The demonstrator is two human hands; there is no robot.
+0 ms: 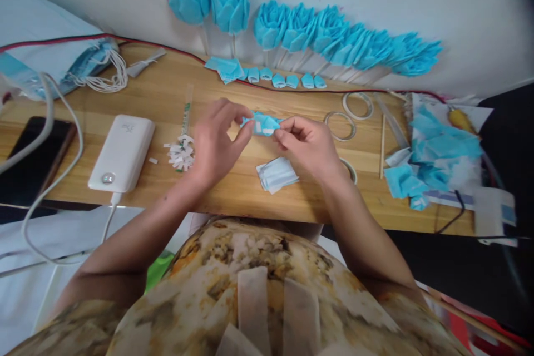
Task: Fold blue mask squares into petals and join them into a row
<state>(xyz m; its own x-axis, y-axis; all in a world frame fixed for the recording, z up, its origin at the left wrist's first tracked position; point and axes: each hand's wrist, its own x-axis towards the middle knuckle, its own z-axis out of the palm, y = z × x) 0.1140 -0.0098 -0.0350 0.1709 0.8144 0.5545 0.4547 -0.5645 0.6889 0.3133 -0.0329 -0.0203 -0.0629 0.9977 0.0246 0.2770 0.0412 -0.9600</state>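
Over the middle of the wooden table [167,94], both my hands pinch a small folded piece of blue paper [263,122]. My left hand [214,142] grips its left end with curled fingers. My right hand [306,144] holds its right end between thumb and fingertips. Just below the hands lies a small stack of pale blue and white paper pieces [276,173]. A little heap of white paper scraps [181,153] sits by my left wrist.
Several finished blue paper flowers [317,30] on sticks lean on the wall behind a row of small folded blue pieces [287,80]. Tape rings [341,125], a wooden stick [381,147] and loose blue paper [438,156] lie right. A white power bank [123,150], cables and phone [35,158] lie left.
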